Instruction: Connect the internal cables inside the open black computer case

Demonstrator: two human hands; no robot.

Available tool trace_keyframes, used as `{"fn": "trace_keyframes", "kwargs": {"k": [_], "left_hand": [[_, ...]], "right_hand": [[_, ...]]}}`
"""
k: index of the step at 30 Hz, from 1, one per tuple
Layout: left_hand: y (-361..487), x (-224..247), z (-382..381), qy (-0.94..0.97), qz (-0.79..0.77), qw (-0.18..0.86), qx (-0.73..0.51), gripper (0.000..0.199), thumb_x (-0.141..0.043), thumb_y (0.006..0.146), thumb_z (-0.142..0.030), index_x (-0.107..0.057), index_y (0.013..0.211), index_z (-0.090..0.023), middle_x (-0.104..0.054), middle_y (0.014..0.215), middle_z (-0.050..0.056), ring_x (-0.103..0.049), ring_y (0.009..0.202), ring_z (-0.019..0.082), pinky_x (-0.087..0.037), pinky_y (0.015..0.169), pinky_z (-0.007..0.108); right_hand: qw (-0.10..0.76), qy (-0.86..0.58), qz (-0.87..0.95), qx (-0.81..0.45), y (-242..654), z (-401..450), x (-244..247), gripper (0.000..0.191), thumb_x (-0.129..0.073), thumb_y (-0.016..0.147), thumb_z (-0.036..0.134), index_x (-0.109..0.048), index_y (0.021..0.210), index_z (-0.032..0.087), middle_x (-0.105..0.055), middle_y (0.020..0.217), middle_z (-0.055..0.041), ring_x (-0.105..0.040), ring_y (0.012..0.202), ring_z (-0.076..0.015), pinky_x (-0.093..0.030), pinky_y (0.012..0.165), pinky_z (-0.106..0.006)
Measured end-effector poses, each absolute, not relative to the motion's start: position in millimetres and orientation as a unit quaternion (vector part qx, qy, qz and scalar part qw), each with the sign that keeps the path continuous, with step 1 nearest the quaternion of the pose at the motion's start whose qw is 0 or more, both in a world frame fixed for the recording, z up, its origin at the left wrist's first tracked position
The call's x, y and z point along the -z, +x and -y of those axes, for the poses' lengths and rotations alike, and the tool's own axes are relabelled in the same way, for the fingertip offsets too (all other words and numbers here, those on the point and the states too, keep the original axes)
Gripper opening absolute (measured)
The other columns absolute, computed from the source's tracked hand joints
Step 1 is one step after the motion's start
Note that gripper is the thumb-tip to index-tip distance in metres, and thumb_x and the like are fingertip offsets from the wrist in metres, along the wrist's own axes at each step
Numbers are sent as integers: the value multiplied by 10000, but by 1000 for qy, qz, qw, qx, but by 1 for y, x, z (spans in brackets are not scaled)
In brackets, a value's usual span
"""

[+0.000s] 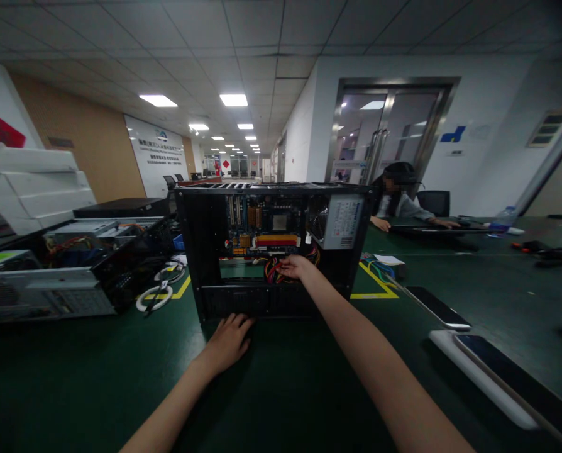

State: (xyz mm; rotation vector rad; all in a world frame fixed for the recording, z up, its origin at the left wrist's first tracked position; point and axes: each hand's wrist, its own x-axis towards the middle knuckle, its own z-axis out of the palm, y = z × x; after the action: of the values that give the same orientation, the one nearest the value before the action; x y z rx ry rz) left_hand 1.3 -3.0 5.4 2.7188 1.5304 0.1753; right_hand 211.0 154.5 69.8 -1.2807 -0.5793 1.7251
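The black metal open-sided computer case (271, 304) stands upright on the dark green surface (285, 396), between the two arms. The right hand (291, 268) reaches into the opening; its fingers are drawn narrow on the bundle of thin red, yellow and black cables (271, 272), below the motherboard. The left hand (230, 340) is palm down with fingers loosely spread, grasping nothing, at the lower edge of the case; whether the fingertips brace it cannot be told. Caution: a hard pull on the bundle may strain the wires or loosen a connector, since the far ends are hidden. A cable may also snag on the red and yellow memory slots (277, 241) just above or near the silver boxy power supply (341, 221). If the left hand gives no firm support, pulling toward the body may slide or tip the case.
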Motion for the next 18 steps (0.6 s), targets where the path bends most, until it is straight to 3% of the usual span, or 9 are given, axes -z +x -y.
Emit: {"fn": "trace_keyframes", "kwargs": {"k": [18], "left_hand": [[1, -4, 2, 867, -495, 17, -52, 426, -394, 754, -243, -329, 1174, -277, -402, 1151, 42, -349, 1067, 221, -298, 875, 398]], "right_hand": [[462, -520, 236, -679, 209, -165, -64, 161, -346, 757, -4, -420, 750, 139, -421, 614, 3, -482, 570, -81, -476, 485, -201]]}}
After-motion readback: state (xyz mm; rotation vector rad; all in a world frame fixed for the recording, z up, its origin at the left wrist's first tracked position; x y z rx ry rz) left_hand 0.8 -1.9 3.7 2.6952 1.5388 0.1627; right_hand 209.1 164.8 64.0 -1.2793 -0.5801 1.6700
